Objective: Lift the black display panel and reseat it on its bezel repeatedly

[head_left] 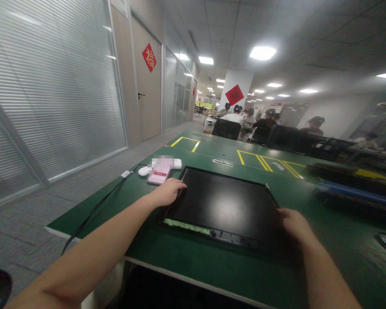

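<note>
A black flat screen panel (225, 204) lies flat on the green table (193, 262), with a strip of circuit board along its near edge. My left hand (167, 192) grips the panel's left edge, fingers curled over it. My right hand (294, 224) holds the panel's right near corner, fingers bent around the edge.
A pink phone (160, 171) and a white oblong device (175, 163) lie left of the panel. A black cable (93, 210) hangs off the left table edge. Dark stacked panels (350, 182) sit at right. Yellow marked squares (263, 161) lie beyond. Several seated people (270, 122) work farther back.
</note>
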### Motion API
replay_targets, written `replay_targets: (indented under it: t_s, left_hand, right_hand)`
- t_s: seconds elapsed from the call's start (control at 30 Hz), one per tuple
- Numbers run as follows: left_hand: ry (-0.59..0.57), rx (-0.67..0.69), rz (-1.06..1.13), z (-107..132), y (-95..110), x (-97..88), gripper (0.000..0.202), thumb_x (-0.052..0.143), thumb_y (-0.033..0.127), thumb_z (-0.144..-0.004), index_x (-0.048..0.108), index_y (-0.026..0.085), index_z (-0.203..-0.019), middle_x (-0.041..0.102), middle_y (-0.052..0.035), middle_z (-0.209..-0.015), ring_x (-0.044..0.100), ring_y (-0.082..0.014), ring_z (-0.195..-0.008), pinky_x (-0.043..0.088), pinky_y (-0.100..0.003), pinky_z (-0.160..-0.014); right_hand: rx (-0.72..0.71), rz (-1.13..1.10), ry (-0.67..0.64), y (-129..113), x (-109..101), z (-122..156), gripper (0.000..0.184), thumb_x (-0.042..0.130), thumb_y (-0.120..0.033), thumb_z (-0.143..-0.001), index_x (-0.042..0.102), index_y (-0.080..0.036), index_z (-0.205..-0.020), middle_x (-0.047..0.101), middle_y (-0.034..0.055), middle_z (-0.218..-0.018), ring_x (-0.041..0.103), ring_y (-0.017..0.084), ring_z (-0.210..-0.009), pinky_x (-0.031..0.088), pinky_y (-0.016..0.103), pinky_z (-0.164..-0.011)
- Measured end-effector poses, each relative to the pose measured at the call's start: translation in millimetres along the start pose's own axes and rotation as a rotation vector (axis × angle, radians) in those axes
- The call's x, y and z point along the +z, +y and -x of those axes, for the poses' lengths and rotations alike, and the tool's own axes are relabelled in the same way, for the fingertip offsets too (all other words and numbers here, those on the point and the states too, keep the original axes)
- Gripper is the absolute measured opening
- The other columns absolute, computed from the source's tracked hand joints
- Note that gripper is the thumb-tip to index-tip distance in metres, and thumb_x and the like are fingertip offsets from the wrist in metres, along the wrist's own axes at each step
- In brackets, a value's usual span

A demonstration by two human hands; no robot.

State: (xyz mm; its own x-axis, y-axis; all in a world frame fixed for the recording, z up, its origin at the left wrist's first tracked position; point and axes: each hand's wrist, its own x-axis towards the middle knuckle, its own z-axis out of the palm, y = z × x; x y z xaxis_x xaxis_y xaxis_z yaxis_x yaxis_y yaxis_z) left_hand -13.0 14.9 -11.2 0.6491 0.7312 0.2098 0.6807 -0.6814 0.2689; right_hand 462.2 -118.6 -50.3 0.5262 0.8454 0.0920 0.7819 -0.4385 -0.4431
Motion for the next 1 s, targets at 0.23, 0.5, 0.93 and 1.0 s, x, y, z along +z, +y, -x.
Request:
replay_targets:
  t_s: [0.23, 0.5, 0.93, 1.0]
  left_hand:
    - [0.021, 0.014, 0.015, -1, -7, 5.9, 0.054, 0.041, -0.002, -0.078, 0.068, 0.018, -0.120, 0.066, -0.0106, -0.125, 0.055, -0.0257, -0.119, 0.041, -0.040, -0.105]
    - [0.035, 0.017, 0.067, -3, -9, 8.0, 0.062, 0.040, -0.008, -0.070, 0.070, 0.020, -0.117, 0.067, -0.0082, -0.124, 0.056, -0.0250, -0.118, 0.040, -0.038, -0.104]
    - [0.039, 0.005, 0.180, -4, -10, 5.0, 0.064, 0.040, -0.007, -0.066, 0.070, 0.022, -0.115, 0.070, -0.0053, -0.116, 0.058, -0.0235, -0.112, 0.041, -0.035, -0.101]
    - [0.035, 0.002, 0.178, -4, -9, 5.6, 0.062, 0.041, -0.006, -0.068, 0.070, 0.021, -0.115, 0.069, -0.0064, -0.117, 0.058, -0.0236, -0.114, 0.041, -0.036, -0.103]
  right_hand:
    - [0.038, -0.016, 0.003, -2, -1, -1, 0.050, 0.053, -0.006, -0.059, 0.077, -0.019, -0.101, 0.073, 0.0104, -0.102, 0.067, 0.024, -0.099, 0.050, 0.028, -0.082]
    - [0.077, -0.032, -0.022, -1, 0, -1, 0.045, 0.055, -0.008, -0.061, 0.077, -0.018, -0.100, 0.073, 0.0110, -0.101, 0.067, 0.024, -0.096, 0.050, 0.028, -0.081]
    - [0.118, -0.084, -0.043, 2, -1, -1, 0.041, 0.058, -0.012, -0.063, 0.077, -0.019, -0.099, 0.073, 0.0112, -0.101, 0.067, 0.025, -0.095, 0.050, 0.029, -0.080]
    - [0.110, -0.098, -0.037, 2, 0, 0, 0.040, 0.059, -0.014, -0.064, 0.077, -0.019, -0.099, 0.073, 0.0110, -0.098, 0.067, 0.025, -0.095, 0.050, 0.029, -0.079]
